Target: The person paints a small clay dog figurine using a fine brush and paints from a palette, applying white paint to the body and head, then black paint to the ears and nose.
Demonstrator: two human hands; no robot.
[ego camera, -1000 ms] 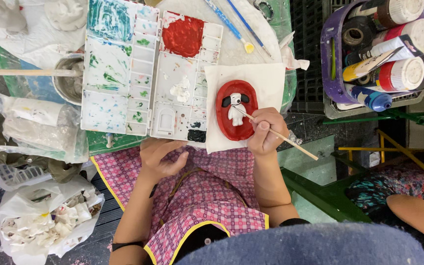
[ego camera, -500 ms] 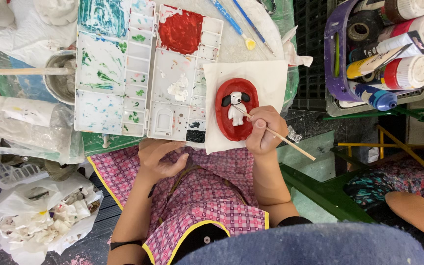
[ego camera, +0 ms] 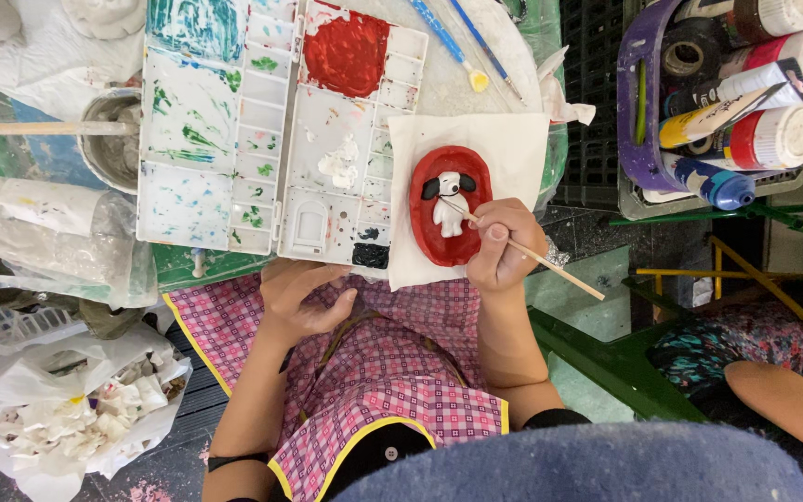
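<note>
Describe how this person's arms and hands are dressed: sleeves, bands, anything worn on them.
Both forearms are bare, with no gloves on the left hand or the right hand, and no rings show. A dark band circles the left arm, and a dark edge, perhaps a short sleeve, shows on the right arm. Between the arms hangs a pink checked apron with yellow trim.

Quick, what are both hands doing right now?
Left hand: loosely open, holding nothing, resting on the pink apron.
Right hand: closed on a thin paintbrush.
</note>
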